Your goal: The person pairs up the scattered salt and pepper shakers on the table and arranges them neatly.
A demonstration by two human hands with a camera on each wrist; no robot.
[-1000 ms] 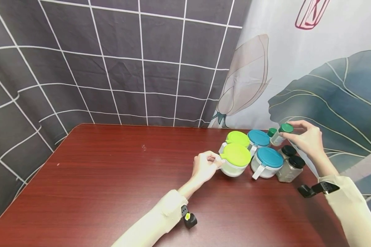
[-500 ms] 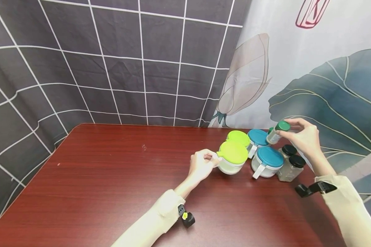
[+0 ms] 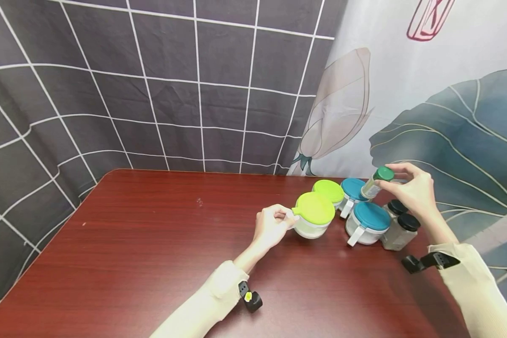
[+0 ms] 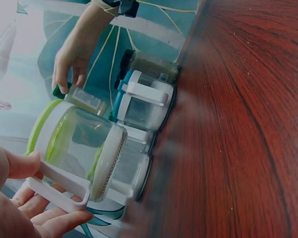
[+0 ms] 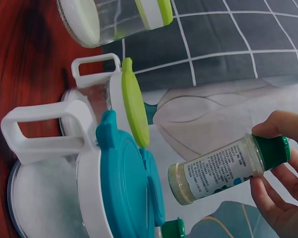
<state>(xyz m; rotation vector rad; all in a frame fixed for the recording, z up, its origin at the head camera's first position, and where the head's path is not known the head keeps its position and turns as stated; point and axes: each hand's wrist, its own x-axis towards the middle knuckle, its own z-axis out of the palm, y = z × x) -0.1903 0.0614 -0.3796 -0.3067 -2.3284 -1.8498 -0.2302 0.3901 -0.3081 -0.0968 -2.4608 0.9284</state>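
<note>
In the head view my left hand point(image 3: 272, 227) grips the white handle of a clear seasoning jar with a lime-green lid point(image 3: 314, 211). The left wrist view shows that handle point(image 4: 64, 186) between thumb and fingers, the jar's base off the tabletop. My right hand point(image 3: 416, 190) pinches a small spice bottle point(image 5: 215, 171) by its green cap, tilted and raised near the blue-lidded jars. Pale contents and a printed label show on the bottle. A second lime-lidded jar point(image 3: 328, 190) stands behind the held one.
Two blue-lidded jars, one in front point(image 3: 372, 217) and one behind point(image 3: 352, 188), stand to the right. Two black-capped bottles point(image 3: 399, 233) are beside the front one. Another green cap point(image 5: 174, 228) shows low in the right wrist view. Curtains hang behind the reddish-brown table point(image 3: 160, 244).
The left hand has drawn the lime-lidded jar a little left, away from the group. The right hand has lifted the spice bottle and carried it left, over toward the blue lids.
</note>
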